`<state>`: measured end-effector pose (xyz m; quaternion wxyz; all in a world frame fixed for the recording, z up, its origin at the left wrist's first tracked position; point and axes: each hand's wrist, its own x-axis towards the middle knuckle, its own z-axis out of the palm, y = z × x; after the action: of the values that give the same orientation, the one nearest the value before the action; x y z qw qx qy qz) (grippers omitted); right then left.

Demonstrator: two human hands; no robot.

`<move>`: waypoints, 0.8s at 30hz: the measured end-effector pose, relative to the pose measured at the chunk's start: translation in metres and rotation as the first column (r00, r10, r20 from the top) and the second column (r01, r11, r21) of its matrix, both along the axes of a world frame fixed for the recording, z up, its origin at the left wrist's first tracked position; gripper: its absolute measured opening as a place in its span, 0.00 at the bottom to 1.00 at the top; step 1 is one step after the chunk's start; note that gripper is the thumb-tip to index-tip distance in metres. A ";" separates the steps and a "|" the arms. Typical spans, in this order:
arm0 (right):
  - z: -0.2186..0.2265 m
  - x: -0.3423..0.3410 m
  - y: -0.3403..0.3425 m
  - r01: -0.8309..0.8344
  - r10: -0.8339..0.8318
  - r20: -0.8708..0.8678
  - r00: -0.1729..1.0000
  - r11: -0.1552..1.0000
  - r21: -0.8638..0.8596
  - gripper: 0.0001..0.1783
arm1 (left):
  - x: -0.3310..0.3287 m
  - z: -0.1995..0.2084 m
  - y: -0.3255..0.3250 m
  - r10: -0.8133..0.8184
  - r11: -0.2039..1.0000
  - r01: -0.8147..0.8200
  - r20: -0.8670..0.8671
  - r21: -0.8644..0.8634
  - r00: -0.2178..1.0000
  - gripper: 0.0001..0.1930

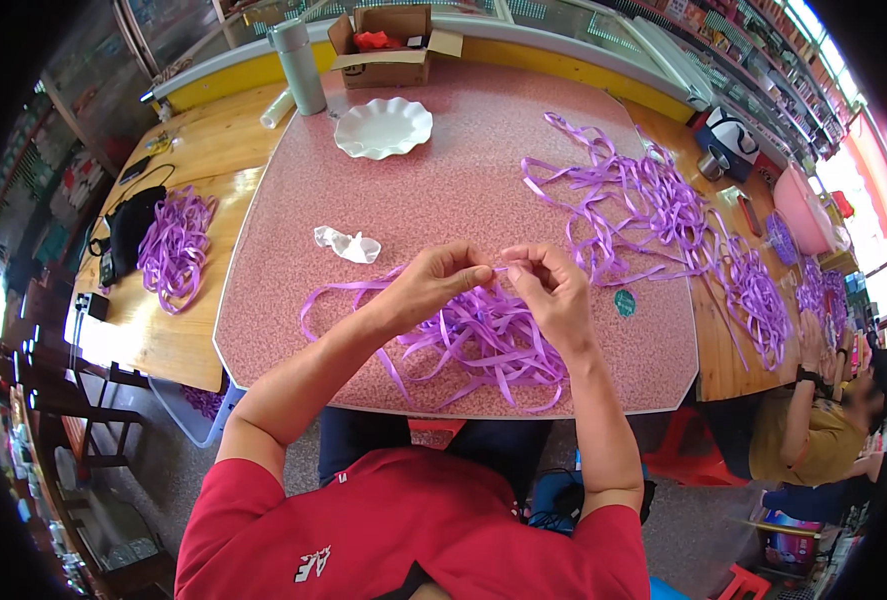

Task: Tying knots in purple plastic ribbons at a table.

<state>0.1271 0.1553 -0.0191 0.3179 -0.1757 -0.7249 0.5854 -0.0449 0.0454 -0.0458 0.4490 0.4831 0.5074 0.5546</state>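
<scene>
Both my hands meet over the near middle of the pink speckled table. My left hand pinches a narrow purple ribbon, its thumb and forefinger pressed together. Close beside it, my right hand pinches the same ribbon, and a short stretch shows between the fingertips. Beneath them lies a loose, looping heap of purple ribbon, reaching toward the table's front edge. Left of the heap sits a crumpled clear plastic wrapper.
More purple ribbon spreads over the right side. A white scalloped plate, a pale green bottle and an open cardboard box stand at the back. Another ribbon bundle lies left. A co-worker sits at right.
</scene>
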 end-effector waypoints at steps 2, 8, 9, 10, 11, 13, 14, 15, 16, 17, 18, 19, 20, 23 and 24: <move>0.002 0.003 0.001 -0.005 0.003 -0.028 1.000 0.997 -0.076 0.08 | 0.002 0.003 -0.003 0.005 0.999 0.001 0.136 -0.045 0.991 0.09; -0.003 0.000 0.005 0.000 -0.034 -0.093 0.995 0.937 -0.350 0.09 | 0.012 0.004 -0.011 0.079 0.997 -0.073 0.368 -0.030 0.926 0.05; -0.005 0.000 0.005 -0.001 -0.021 -0.050 0.999 0.916 -0.402 0.09 | 0.016 0.004 -0.012 0.075 0.997 -0.069 0.369 -0.029 0.926 0.05; -0.009 0.001 0.005 0.000 -0.022 -0.050 0.999 0.916 -0.402 0.09 | 0.020 0.004 -0.013 0.089 0.994 -0.105 0.484 0.005 0.870 0.05; -0.013 0.001 0.003 -0.004 0.001 -0.006 1.000 0.906 -0.424 0.08 | 0.024 0.005 -0.013 0.096 0.989 -0.144 0.593 0.035 0.800 0.05; -0.016 -0.001 -0.006 -0.007 0.027 0.037 0.999 0.895 -0.447 0.08 | 0.027 0.000 -0.009 0.148 0.975 -0.212 0.538 0.060 0.830 0.04; -0.017 -0.006 -0.014 0.044 -0.054 -0.021 0.998 0.941 -0.335 0.08 | 0.027 -0.002 -0.009 0.203 0.957 -0.278 0.481 0.088 0.853 0.04; -0.018 -0.008 -0.019 0.105 -0.127 -0.089 0.988 0.969 -0.223 0.09 | 0.026 -0.003 -0.009 0.206 0.956 -0.280 0.481 0.088 0.852 0.04; -0.021 -0.007 -0.017 0.108 -0.130 -0.086 0.988 0.969 -0.224 0.09 | 0.025 -0.002 -0.007 0.316 0.922 -0.341 0.152 0.182 0.936 0.05; -0.026 -0.005 -0.014 0.134 -0.144 -0.056 0.988 0.979 -0.155 0.10 | 0.024 -0.002 -0.005 0.422 0.886 -0.361 -0.185 0.291 0.888 0.06; -0.029 -0.002 -0.012 0.157 -0.160 -0.026 0.987 0.984 -0.085 0.11 | 0.022 0.000 -0.004 0.420 0.887 -0.360 -0.184 0.289 0.889 0.06; -0.026 -0.001 -0.012 0.157 -0.160 -0.025 0.987 0.984 -0.086 0.11 | 0.020 0.008 -0.006 0.474 0.845 -0.238 -0.466 0.479 0.747 0.07; -0.019 0.000 -0.011 0.142 -0.138 0.054 0.989 0.987 -0.078 0.11 | 0.019 0.014 -0.007 0.542 0.795 -0.052 -0.669 0.604 0.508 0.09; -0.019 0.000 -0.009 0.083 -0.065 0.084 0.994 0.968 -0.236 0.09 | 0.024 0.023 -0.007 0.525 0.799 0.050 -0.735 0.599 0.429 0.09; -0.021 0.000 -0.009 0.030 -0.022 0.027 0.999 0.920 -0.392 0.09 | 0.022 0.024 -0.006 0.513 0.800 0.067 -0.738 0.596 0.438 0.08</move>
<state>0.1275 0.1465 -0.0398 0.2762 -0.2517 -0.5942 0.7123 -0.0224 0.0393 -0.0221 -0.1152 0.7261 0.5454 0.4025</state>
